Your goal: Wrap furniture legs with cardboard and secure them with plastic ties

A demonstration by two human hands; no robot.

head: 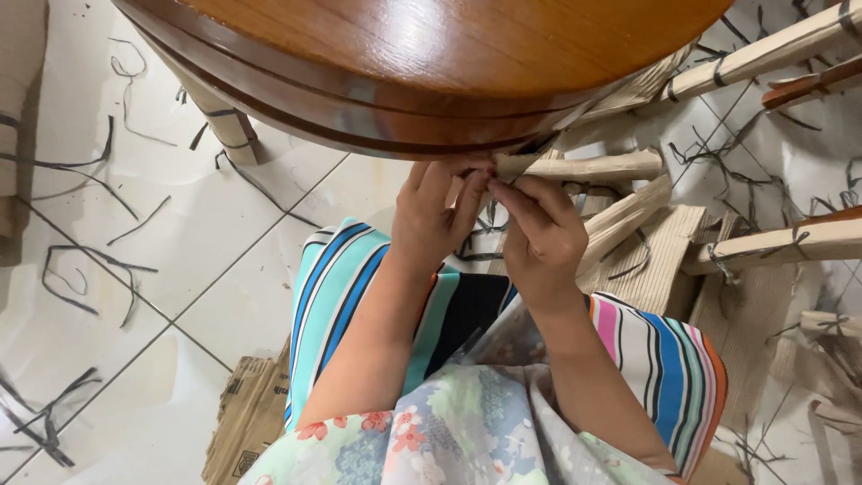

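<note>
Paper-wrapped leg [593, 166] between left hand [435, 216] and right hand [543, 238]

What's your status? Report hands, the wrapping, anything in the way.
Left hand and right hand both pinching paper wrapping on a leg. Round wooden tabletop overhangs, hiding the fingertips.

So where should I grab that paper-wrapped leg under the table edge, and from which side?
Probably mid-length on the wrapped leg, from below: it lies roughly level and the table rim covers it above. Both hands, left hand and right hand, work at its near end.
</note>
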